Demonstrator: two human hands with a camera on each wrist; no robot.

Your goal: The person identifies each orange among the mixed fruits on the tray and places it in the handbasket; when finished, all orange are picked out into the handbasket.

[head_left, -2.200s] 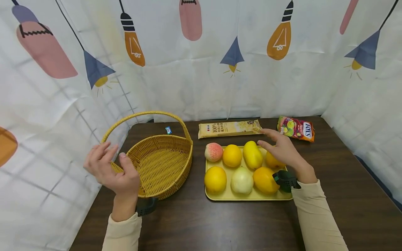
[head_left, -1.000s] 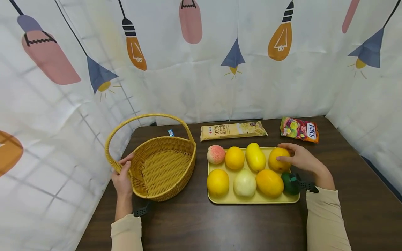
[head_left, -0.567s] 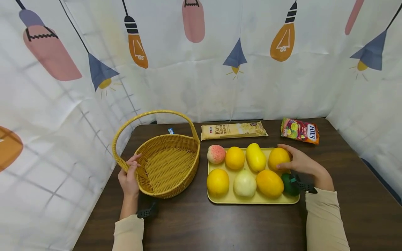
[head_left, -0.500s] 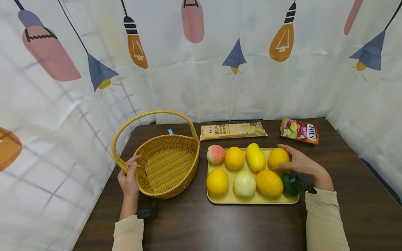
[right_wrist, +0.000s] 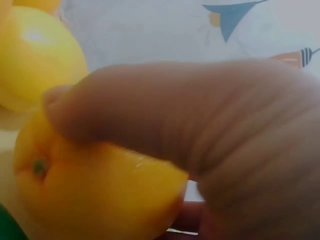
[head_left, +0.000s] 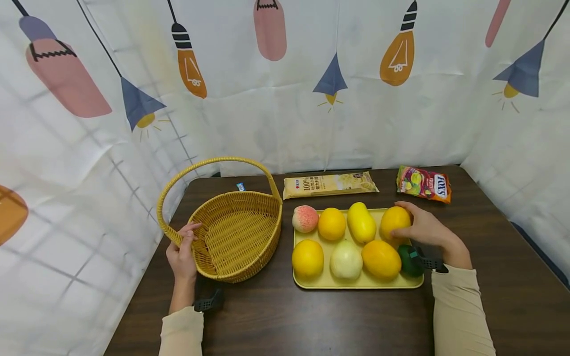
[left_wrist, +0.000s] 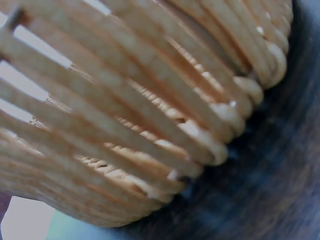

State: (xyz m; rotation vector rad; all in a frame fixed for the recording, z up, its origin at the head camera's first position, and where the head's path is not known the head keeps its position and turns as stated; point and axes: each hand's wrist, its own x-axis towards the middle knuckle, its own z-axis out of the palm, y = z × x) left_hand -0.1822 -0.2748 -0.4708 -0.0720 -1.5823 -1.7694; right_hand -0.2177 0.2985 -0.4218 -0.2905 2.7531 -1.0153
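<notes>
In the head view my left hand [head_left: 181, 257] grips the left side of a yellow wicker basket [head_left: 263, 256], near the foot of its arched handle. The left wrist view is filled by the basket's woven wall [left_wrist: 130, 100]; no fingers show there. My right hand [head_left: 429, 230] holds an orange [head_left: 394, 222] at the tray's back right corner. In the right wrist view the thumb [right_wrist: 130, 105] lies across the orange [right_wrist: 100, 195], while its other fingers are mostly hidden. The orange still sits at the yellow tray [head_left: 320, 284].
A peach [head_left: 305, 219], another orange [head_left: 331, 224], a yellow pear-shaped fruit [head_left: 361, 223], a pale round fruit [head_left: 346, 260] and a dark green fruit [head_left: 410, 261] share the tray. Behind lie a noodle packet [head_left: 329, 185], a candy bag [head_left: 424, 184] and a small blue wrapper [head_left: 240, 186].
My left hand has come down, taken hold of the basket's left side and shifted it slightly right. My right hand has lowered onto the orange. Little has moved in the last half second.
</notes>
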